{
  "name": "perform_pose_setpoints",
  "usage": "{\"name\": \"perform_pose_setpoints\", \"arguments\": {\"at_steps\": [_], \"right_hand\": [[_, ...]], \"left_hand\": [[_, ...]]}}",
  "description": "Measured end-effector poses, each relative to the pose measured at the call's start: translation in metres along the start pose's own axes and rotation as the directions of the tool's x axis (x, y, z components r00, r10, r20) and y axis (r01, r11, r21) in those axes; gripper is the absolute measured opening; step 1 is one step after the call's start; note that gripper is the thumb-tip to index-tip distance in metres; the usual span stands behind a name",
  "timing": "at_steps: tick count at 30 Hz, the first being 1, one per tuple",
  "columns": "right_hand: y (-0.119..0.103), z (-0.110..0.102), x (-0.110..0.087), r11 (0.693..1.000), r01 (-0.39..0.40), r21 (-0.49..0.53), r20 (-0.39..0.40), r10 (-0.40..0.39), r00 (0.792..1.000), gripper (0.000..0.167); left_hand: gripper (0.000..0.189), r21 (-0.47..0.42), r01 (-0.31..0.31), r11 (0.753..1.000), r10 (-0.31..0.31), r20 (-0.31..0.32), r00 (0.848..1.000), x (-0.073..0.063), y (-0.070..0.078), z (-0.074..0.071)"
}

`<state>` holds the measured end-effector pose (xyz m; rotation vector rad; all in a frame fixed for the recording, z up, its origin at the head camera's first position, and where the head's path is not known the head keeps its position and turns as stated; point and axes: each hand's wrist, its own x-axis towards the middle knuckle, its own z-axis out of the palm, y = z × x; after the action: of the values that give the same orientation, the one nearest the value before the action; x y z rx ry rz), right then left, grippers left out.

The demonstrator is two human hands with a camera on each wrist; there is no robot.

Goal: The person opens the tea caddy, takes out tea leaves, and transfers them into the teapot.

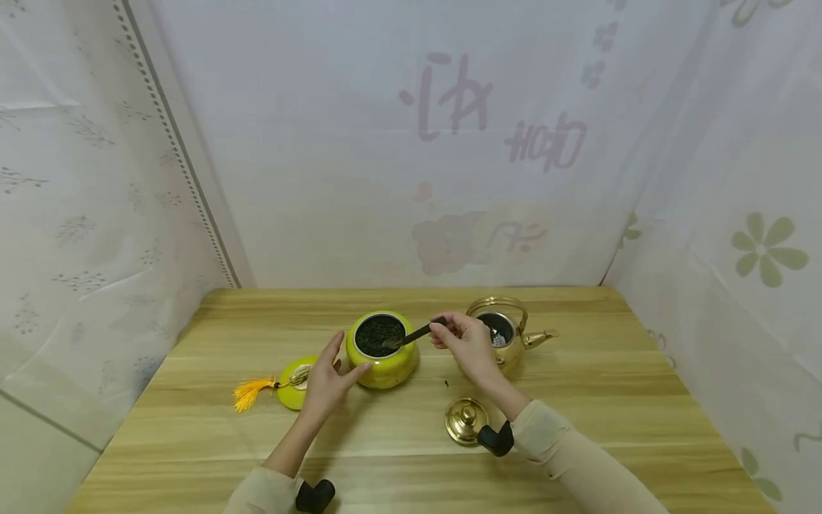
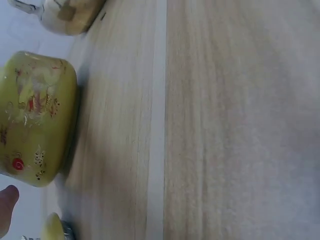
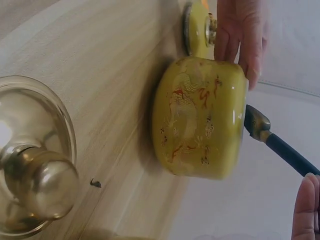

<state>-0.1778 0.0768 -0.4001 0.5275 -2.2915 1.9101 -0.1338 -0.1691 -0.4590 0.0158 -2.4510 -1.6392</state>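
The right grip point(image 1: 472, 348) pinches a scoop point(image 1: 420, 334), a jar point(image 1: 387, 373) to its left. The left grip point(image 1: 326, 385) spreads loosely.

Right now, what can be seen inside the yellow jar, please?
Inside the yellow jar are dark, dried-looking leaves. The scoop, held by the right hand, covers a small part of them. The leaves hide the bottom, so their depth cannot be seen.

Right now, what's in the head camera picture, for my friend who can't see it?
A right hand holds a small spoon over an open yellow jar of dark leaves; the left hand is beside it. A gold kettle, a gold lid and a yellow lid sit on the wooden table.
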Motion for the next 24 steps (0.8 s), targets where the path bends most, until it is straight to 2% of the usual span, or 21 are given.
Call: {"name": "perform_pose_setpoints", "arguments": {"at_steps": [4,8,13,18,21,24], "right_hand": [[0.005,0.009,0.005,1.0,0.005,-0.014,0.016,-0.004,1.0,0.012],[0.009,0.018,0.007,1.0,-0.005,-0.014,0.028,0.005,1.0,0.012],[0.016,0.031,0.004,0.997,-0.075,0.032,0.036,0.074,0.997,0.015],[0.006,0.039,-0.001,0.994,-0.08,0.074,-0.017,0.082,0.997,0.015],[-0.003,0.041,-0.004,0.996,-0.062,0.063,-0.052,0.066,0.996,0.015],[-0.002,0.044,-0.005,0.998,-0.055,0.042,-0.055,0.057,0.997,0.017]], "left_hand": [[0.086,0.012,0.002,1.0,-0.002,0.015,1.0,0.005,-0.005,0.003],[0.086,-0.027,-0.011,1.0,0.011,0.018,1.0,0.008,-0.008,0.008],[0.084,-0.054,-0.006,0.999,0.007,0.015,1.0,0.009,-0.008,0.01],[0.084,-0.054,0.005,0.999,-0.005,0.005,1.0,0.01,-0.009,0.01],[0.085,-0.06,0.011,0.998,-0.01,0.009,1.0,0.01,-0.009,0.01],[0.086,-0.064,0.012,0.998,-0.011,0.013,1.0,0.01,-0.009,0.01]]}}
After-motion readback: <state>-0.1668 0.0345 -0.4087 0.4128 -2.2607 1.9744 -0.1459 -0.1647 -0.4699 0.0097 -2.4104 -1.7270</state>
